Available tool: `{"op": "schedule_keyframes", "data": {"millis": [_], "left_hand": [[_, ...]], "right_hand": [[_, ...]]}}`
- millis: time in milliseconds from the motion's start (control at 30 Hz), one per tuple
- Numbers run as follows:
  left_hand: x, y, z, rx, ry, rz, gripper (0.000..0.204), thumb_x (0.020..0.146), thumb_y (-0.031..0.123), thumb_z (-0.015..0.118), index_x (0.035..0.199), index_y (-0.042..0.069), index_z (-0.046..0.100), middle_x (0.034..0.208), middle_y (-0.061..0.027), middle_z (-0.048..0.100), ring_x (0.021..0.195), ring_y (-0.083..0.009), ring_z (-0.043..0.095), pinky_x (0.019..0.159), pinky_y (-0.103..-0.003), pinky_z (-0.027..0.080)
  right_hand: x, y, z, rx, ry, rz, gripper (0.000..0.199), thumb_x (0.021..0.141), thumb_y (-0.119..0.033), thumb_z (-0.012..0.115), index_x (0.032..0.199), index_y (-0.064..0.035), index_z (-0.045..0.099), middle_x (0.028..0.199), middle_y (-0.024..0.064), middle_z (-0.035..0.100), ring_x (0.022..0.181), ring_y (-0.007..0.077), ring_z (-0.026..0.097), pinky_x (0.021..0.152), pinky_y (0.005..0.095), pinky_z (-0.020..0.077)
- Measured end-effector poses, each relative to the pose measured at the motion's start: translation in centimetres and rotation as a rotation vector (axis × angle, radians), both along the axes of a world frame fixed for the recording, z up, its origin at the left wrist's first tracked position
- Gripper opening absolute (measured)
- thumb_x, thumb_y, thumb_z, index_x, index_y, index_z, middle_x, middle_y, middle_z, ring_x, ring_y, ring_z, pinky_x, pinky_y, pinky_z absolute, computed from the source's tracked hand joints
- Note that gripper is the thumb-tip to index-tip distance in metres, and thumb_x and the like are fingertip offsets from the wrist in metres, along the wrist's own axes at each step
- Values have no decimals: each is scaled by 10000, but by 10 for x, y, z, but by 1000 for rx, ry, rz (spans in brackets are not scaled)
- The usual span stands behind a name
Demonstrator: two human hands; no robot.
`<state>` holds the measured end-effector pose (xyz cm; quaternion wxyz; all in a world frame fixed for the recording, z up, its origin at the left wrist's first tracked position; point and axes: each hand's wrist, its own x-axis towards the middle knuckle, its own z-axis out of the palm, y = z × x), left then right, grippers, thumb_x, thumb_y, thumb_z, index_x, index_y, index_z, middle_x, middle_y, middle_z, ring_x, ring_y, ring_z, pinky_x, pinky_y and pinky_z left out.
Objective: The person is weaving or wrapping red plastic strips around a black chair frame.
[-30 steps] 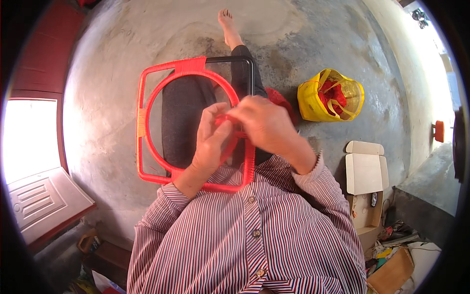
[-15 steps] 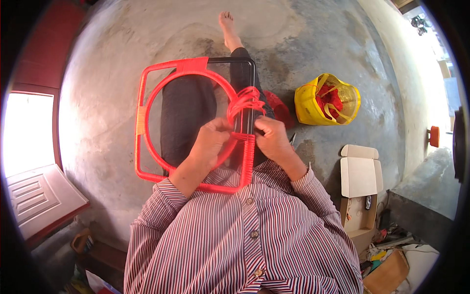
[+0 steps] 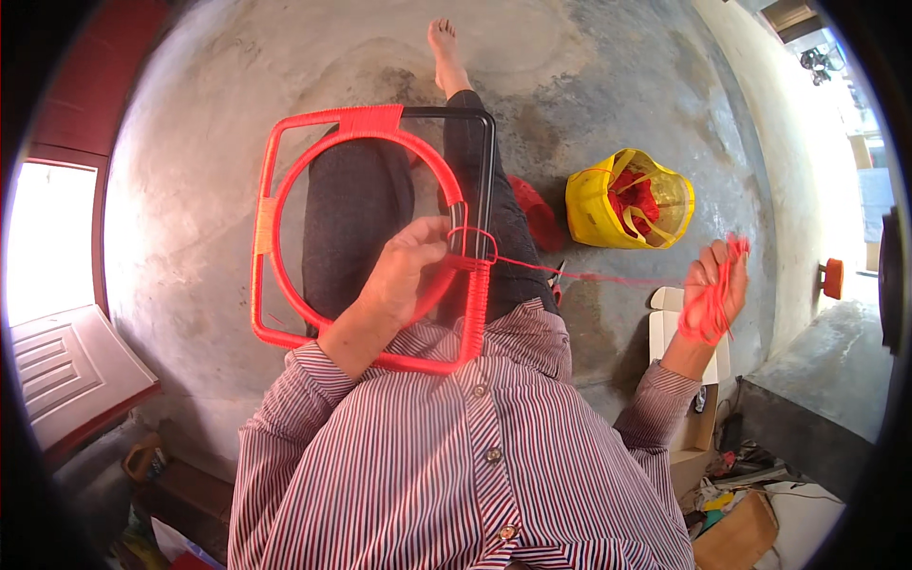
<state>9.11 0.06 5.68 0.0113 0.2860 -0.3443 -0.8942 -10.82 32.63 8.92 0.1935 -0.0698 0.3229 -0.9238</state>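
A square black frame (image 3: 370, 120) with a round ring (image 3: 300, 176) inside it lies over my lap, both mostly wrapped in red cord. Black metal is still bare at the upper right corner and along part of the right side. My left hand (image 3: 391, 271) is closed at the ring's right edge, beside the wrapping; its fingertips are partly hidden. Out to the right, my right hand (image 3: 708, 280) grips a looped bundle of red cord (image 3: 705, 318). A taut strand (image 3: 589, 276) runs from the bundle to a loop around the ring and the frame's side.
On the concrete floor to the right stands a yellow bag (image 3: 591, 207) with red material inside. An opened cardboard box (image 3: 662, 328) lies behind my right forearm. Assorted clutter (image 3: 736, 527) fills the lower right. My bare foot (image 3: 445, 52) stretches out ahead.
My right hand has swung far right from the frame, carrying the cord bundle and drawing the strand out. My left hand stays at the frame, which has shifted slightly left.
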Motion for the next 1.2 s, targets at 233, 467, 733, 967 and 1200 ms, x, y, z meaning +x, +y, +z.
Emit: {"op": "schedule_keyframes", "data": {"millis": [233, 467, 733, 967, 1200], "left_hand": [[7, -2, -18, -90, -32, -96, 176, 867, 9, 488, 1018, -17, 576, 907, -65, 643, 791, -112, 625, 760, -229, 506], [14, -2, -23, -143, 17, -71, 91, 850, -38, 597, 930, 1, 581, 874, -57, 649, 754, -87, 613, 704, -197, 502], [9, 11, -25, -1179, -39, -221, 690, 745, 392, 753, 1197, -72, 513, 1073, -285, 610, 1028, -349, 620, 893, -368, 478], [11, 3, -40, -655, -101, -2, 495, 970, 450, 444, 1138, -7, 536, 829, -56, 592, 686, -91, 541, 609, -233, 451], [-1, 1, -22, -78, -286, -26, 325, 995, 316, 420, 998, 38, 587, 767, -43, 615, 604, -99, 559, 528, -196, 440]], "right_hand": [[79, -135, -39, 771, 77, 401, 186, 909, -138, 565, 1065, -45, 521, 716, 22, 574, 553, 74, 501, 492, 238, 413], [71, -148, -18, 627, 130, 491, 133, 892, -79, 616, 975, -41, 519, 730, -42, 516, 593, 20, 435, 518, 175, 354], [102, -141, 37, 445, 249, 859, 103, 889, -59, 619, 967, -26, 561, 811, 5, 588, 692, 51, 510, 609, 210, 419], [62, -138, -6, 990, 1161, 625, 137, 746, -83, 687, 882, -72, 695, 820, 90, 613, 753, 263, 621, 664, 353, 491], [79, -183, -66, 918, 883, 496, 234, 737, -50, 669, 967, -16, 652, 899, 135, 618, 769, 286, 626, 683, 332, 500]]}}
